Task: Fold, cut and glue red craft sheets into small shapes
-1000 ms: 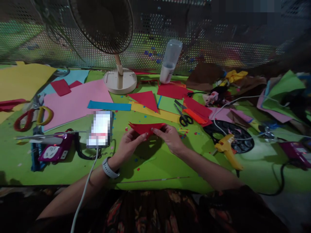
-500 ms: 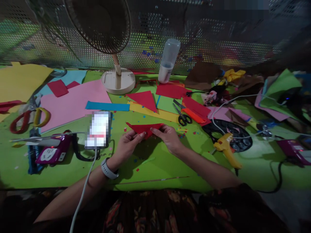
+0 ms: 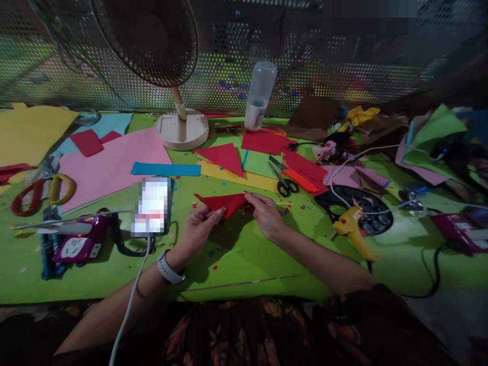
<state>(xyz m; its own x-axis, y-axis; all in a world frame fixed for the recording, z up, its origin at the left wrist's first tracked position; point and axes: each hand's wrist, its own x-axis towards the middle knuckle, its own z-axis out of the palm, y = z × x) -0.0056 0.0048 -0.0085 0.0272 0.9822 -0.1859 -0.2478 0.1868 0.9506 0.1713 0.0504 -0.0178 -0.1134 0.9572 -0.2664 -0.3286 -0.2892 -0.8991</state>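
A folded red paper triangle (image 3: 224, 202) is held just above the green table sheet (image 3: 244, 254), near the middle of the view. My left hand (image 3: 198, 229), with a grey watch on its wrist, pinches the paper's lower left part with thumb and fingers. Fingers of my right hand (image 3: 265, 216) close on its right corner. A phone (image 3: 151, 206) with a white cable lies just left of my left hand.
Black-handled scissors (image 3: 284, 180) and a yellow glue gun (image 3: 353, 231) lie to the right. A table fan (image 3: 168, 61) and a white bottle (image 3: 259, 96) stand at the back. Coloured paper sheets, red and yellow scissors (image 3: 38, 188) and purple devices (image 3: 78, 241) lie around.
The paper's right side has been folded in, so the red shape is shorter. My right hand's fingers have shifted to its right corner. The view has drifted slightly.
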